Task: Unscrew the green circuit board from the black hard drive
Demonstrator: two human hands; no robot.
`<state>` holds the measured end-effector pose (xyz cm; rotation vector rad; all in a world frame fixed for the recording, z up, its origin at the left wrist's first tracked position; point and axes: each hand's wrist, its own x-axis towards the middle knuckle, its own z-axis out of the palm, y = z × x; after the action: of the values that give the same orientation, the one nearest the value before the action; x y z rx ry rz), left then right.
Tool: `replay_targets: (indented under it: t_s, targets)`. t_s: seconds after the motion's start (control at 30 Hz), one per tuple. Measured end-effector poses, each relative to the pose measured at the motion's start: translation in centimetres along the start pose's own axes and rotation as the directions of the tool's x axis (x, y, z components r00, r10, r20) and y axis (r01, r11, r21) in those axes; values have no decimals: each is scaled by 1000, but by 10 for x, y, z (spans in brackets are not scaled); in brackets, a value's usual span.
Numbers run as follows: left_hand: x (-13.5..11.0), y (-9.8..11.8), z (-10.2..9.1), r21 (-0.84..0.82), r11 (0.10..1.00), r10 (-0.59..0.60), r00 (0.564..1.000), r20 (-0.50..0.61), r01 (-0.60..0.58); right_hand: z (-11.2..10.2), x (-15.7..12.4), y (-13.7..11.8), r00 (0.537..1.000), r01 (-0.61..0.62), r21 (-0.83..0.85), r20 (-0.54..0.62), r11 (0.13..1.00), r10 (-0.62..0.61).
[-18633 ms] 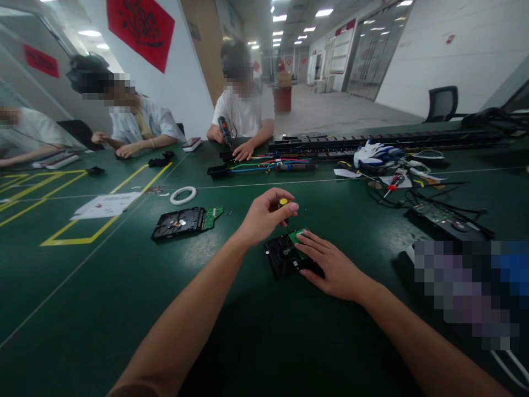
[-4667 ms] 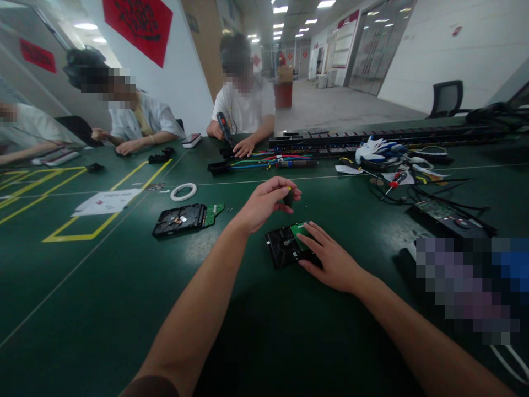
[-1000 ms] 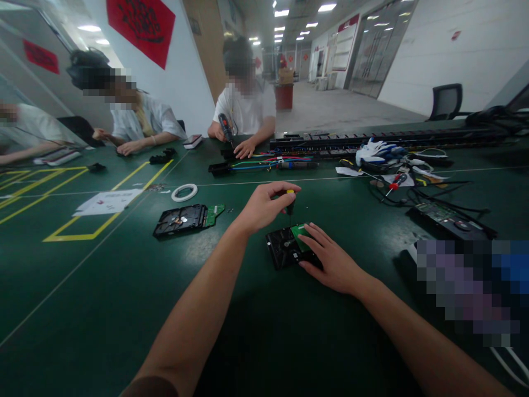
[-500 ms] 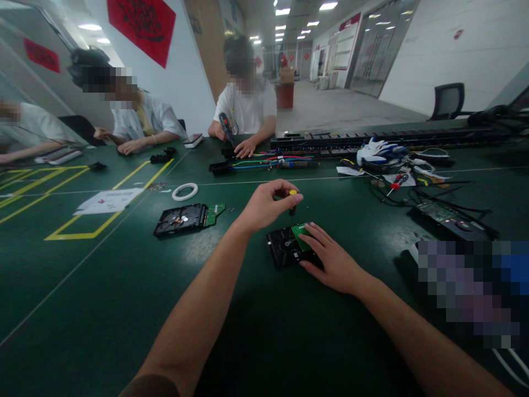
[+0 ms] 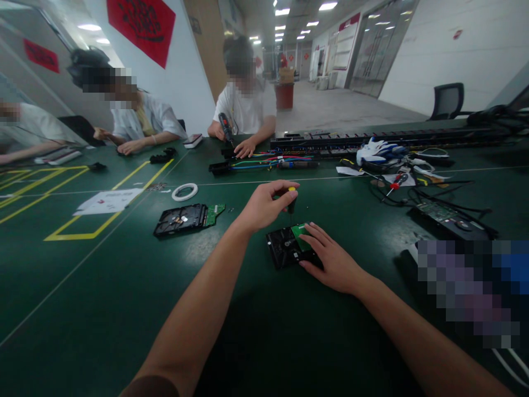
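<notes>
A black hard drive (image 5: 283, 248) with a green circuit board (image 5: 298, 229) lies on the green table in front of me. My right hand (image 5: 333, 259) lies flat on its right side, fingers spread, pressing it down. My left hand (image 5: 264, 205) is closed round a small screwdriver (image 5: 291, 202) with a yellow cap and black handle. The screwdriver stands upright, its tip down on the drive near the circuit board.
A second hard drive (image 5: 185, 218) lies to the left, beyond it a white tape roll (image 5: 184, 192) and a paper sheet (image 5: 107, 200). Cables and tools (image 5: 397, 171) crowd the back right. Across the table a person holds a power screwdriver (image 5: 225, 129); another person sits at the far left.
My left fingers have shifted round the screwdriver's cap, which shows less now. The drive and my right hand have stayed where they were.
</notes>
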<state>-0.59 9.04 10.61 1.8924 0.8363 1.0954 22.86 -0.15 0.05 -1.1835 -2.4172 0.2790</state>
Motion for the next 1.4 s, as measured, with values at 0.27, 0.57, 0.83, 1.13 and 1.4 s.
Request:
replay_targets:
  t_s: [0.27, 0.57, 0.83, 1.13, 1.4]
  targets:
    - [0, 0, 0, -63, 998, 5, 1000, -3, -5, 0, 0, -2, 1000, -26, 21, 7, 999, 26]
    - [2, -4, 2, 54, 998, 44, 998, -48, -42, -1, 0, -3, 1000, -26, 40, -5, 999, 26]
    - [2, -2, 2, 82, 995, 54, 998, -43, -50, -1, 0, -3, 1000, -24, 47, -6, 999, 25]
    - [0, 2, 1, 56, 998, 35, 999, 10, -36, -1, 0, -2, 1000, -14, 33, -2, 999, 14]
    - [0, 3, 3, 72, 996, 47, 998, -36, -44, -1, -1, -2, 999, -37, 55, 7, 998, 37]
